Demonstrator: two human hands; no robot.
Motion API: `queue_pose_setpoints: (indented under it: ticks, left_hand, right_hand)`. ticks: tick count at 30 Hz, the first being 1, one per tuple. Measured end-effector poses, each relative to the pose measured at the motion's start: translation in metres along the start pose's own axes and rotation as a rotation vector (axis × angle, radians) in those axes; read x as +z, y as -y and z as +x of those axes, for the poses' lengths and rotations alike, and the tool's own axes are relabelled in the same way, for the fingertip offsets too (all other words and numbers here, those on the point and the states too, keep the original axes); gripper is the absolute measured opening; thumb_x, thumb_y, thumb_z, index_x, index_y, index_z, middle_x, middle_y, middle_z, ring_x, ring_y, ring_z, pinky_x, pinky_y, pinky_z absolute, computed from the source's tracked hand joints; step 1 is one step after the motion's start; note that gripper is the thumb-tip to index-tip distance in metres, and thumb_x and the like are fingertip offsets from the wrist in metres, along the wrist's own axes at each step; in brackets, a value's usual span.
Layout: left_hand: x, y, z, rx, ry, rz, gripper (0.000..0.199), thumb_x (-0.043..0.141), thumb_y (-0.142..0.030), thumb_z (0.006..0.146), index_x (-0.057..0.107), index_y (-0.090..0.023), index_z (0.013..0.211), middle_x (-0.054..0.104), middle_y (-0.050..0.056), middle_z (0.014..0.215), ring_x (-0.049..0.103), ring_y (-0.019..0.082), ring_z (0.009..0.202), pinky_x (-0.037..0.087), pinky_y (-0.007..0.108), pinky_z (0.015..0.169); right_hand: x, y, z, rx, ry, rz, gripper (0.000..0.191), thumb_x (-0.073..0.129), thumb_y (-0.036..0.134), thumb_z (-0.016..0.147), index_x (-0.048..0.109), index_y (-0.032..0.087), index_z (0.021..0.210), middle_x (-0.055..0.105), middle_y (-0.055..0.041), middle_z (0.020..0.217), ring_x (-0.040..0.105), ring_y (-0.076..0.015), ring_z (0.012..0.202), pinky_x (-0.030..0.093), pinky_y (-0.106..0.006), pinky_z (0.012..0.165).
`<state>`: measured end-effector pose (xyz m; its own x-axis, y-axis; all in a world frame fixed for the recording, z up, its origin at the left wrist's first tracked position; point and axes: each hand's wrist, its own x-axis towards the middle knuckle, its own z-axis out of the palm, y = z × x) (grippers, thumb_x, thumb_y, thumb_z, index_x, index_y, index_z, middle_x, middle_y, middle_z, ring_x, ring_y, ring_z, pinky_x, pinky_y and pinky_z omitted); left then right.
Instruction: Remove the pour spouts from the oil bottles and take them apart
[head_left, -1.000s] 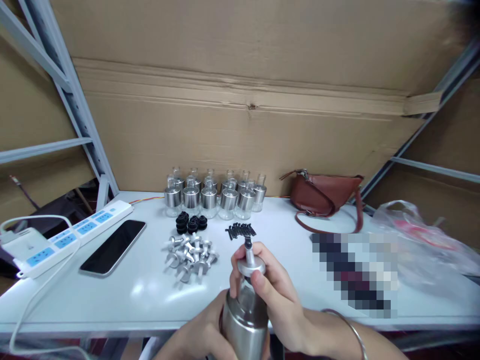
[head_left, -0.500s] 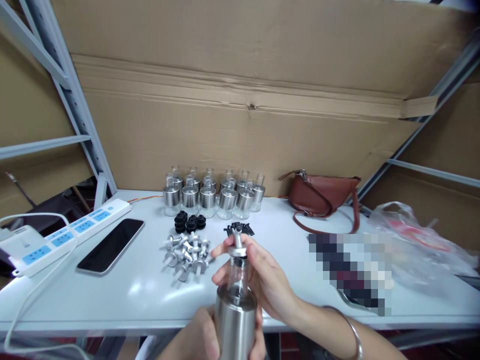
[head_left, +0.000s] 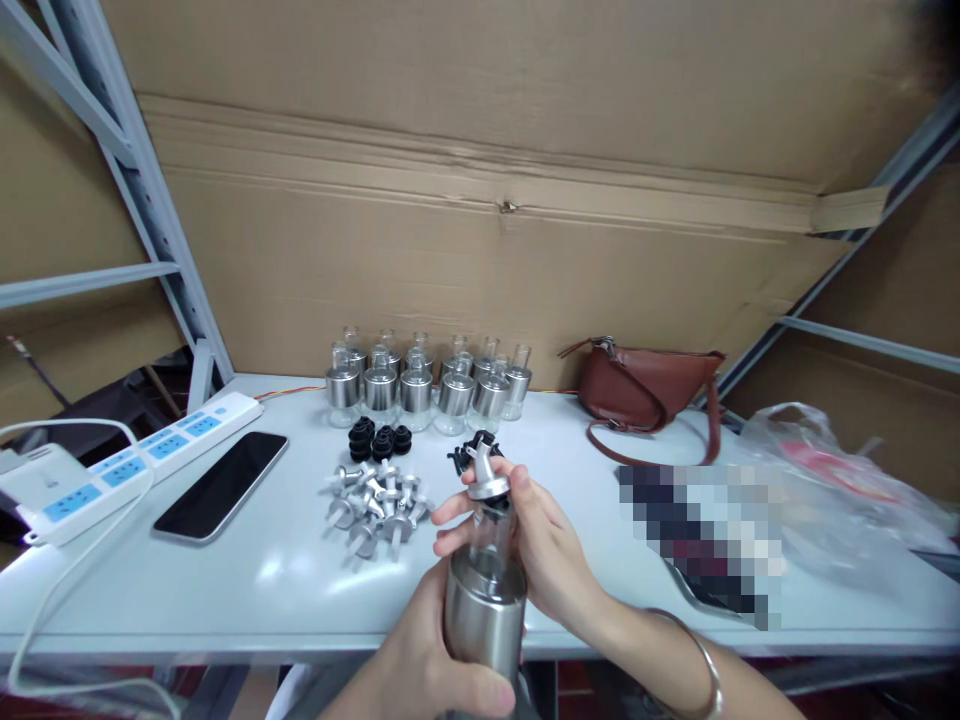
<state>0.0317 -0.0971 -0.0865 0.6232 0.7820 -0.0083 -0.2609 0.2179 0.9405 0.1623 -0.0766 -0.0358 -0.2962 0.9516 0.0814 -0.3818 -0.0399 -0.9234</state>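
My left hand (head_left: 431, 650) is wrapped around the steel-sleeved body of a glass oil bottle (head_left: 487, 600), which tilts slightly at the table's front edge. A metal pour spout (head_left: 487, 475) with a black stopper sits at the bottle's mouth. My right hand (head_left: 547, 540) grips the spout's disc between thumb and fingers, its other fingers behind the glass neck. Farther left lies a pile of loose metal pour spouts (head_left: 379, 505). Black rubber stoppers (head_left: 381, 440) are grouped behind that pile. Small black parts (head_left: 461, 458) lie behind the spout, partly hidden by it.
Several steel-and-glass bottles (head_left: 416, 390) stand in rows at the back. A phone (head_left: 223, 487) and a power strip (head_left: 150, 455) lie left. On the right are a brown bag (head_left: 645, 390), a plastic bag (head_left: 832, 490) and a blurred-out item (head_left: 705, 545). Cardboard (head_left: 487, 280) walls the back.
The bottle and both hands have shifted slightly right, and the spout has turned and leans more to the left. My left thumb now lies across the front of the bottle.
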Motion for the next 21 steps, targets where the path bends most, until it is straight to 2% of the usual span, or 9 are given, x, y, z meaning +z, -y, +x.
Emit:
queue_pose_setpoints:
  ticks: [2, 6, 9, 11, 14, 17, 19, 21]
  left_hand:
    - [0.0, 0.0, -0.001, 0.017, 0.013, 0.011, 0.084, 0.082, -0.039, 0.049, 0.043, -0.016, 0.12, 0.056, 0.012, 0.112, 0.054, 0.015, 0.071, 0.04, 0.026, 0.063]
    - [0.0, -0.001, -0.001, -0.002, 0.024, -0.004, 0.072, 0.082, -0.042, 0.049, 0.049, -0.014, 0.105, 0.059, 0.006, 0.089, 0.053, 0.016, 0.07, 0.04, 0.026, 0.063]
    - [-0.001, -0.003, 0.0, 0.004, 0.013, 0.03, 0.071, 0.081, -0.045, 0.049, 0.05, -0.014, 0.104, 0.059, 0.006, 0.091, 0.054, 0.018, 0.073, 0.042, 0.028, 0.066]
    - [-0.001, -0.005, -0.001, 0.022, 0.002, 0.091, 0.072, 0.079, -0.046, 0.049, 0.052, -0.014, 0.107, 0.058, 0.008, 0.097, 0.054, 0.021, 0.079, 0.043, 0.03, 0.071]
    - [0.0, -0.009, -0.004, 0.044, 0.005, 0.316, 0.059, 0.077, -0.036, 0.051, 0.055, -0.014, 0.101, 0.058, 0.006, 0.093, 0.053, 0.022, 0.085, 0.042, 0.031, 0.077]
    - [0.001, -0.008, -0.008, 0.038, 0.031, 0.463, 0.054, 0.076, -0.026, 0.052, 0.056, -0.016, 0.1, 0.058, 0.003, 0.089, 0.051, 0.02, 0.082, 0.041, 0.029, 0.077]
    - [-0.001, -0.005, -0.008, 0.042, 0.029, 0.378, 0.057, 0.077, -0.028, 0.052, 0.054, -0.016, 0.103, 0.057, 0.002, 0.089, 0.05, 0.018, 0.08, 0.04, 0.027, 0.073]
    - [-0.003, -0.002, -0.007, 0.058, 0.018, 0.262, 0.058, 0.077, -0.031, 0.053, 0.052, -0.016, 0.102, 0.055, 0.001, 0.086, 0.048, 0.016, 0.076, 0.038, 0.025, 0.068]
  right_hand:
    - [-0.001, 0.001, 0.0, 0.024, -0.014, 0.01, 0.05, 0.051, 0.068, 0.079, 0.049, 0.02, 0.092, 0.069, -0.0036, 0.077, 0.069, -0.0161, 0.062, 0.05, -0.023, 0.055]
    - [0.001, 0.002, 0.002, 0.069, -0.057, 0.052, 0.051, 0.056, 0.068, 0.075, 0.047, 0.021, 0.092, 0.068, -0.0015, 0.069, 0.068, -0.0176, 0.057, 0.051, -0.025, 0.053]
    - [0.003, 0.001, 0.003, 0.087, -0.074, 0.079, 0.053, 0.059, 0.068, 0.073, 0.047, 0.02, 0.091, 0.066, 0.0004, 0.061, 0.067, -0.0178, 0.055, 0.051, -0.026, 0.054]
    - [0.003, 0.002, 0.005, 0.102, -0.092, 0.101, 0.053, 0.058, 0.069, 0.073, 0.047, 0.019, 0.09, 0.063, 0.0018, 0.055, 0.066, -0.017, 0.052, 0.052, -0.026, 0.054]
    - [-0.003, 0.004, 0.009, 0.15, -0.095, 0.141, 0.052, 0.056, 0.068, 0.075, 0.048, 0.018, 0.086, 0.057, 0.0045, 0.05, 0.06, -0.0136, 0.041, 0.052, -0.027, 0.052]
    - [-0.009, 0.007, 0.012, 0.038, -0.086, 0.122, 0.043, 0.061, 0.058, 0.078, 0.047, 0.019, 0.088, 0.062, 0.0031, 0.064, 0.062, -0.0127, 0.048, 0.055, -0.029, 0.057]
    - [-0.012, 0.01, 0.011, -0.091, -0.089, 0.083, 0.034, 0.065, 0.046, 0.079, 0.046, 0.022, 0.092, 0.064, 0.0015, 0.077, 0.065, -0.014, 0.063, 0.055, -0.03, 0.064]
    - [-0.014, 0.012, 0.005, -0.204, -0.091, 0.023, 0.031, 0.067, 0.039, 0.078, 0.047, 0.023, 0.095, 0.063, 0.0008, 0.082, 0.063, -0.0131, 0.065, 0.053, -0.028, 0.061]
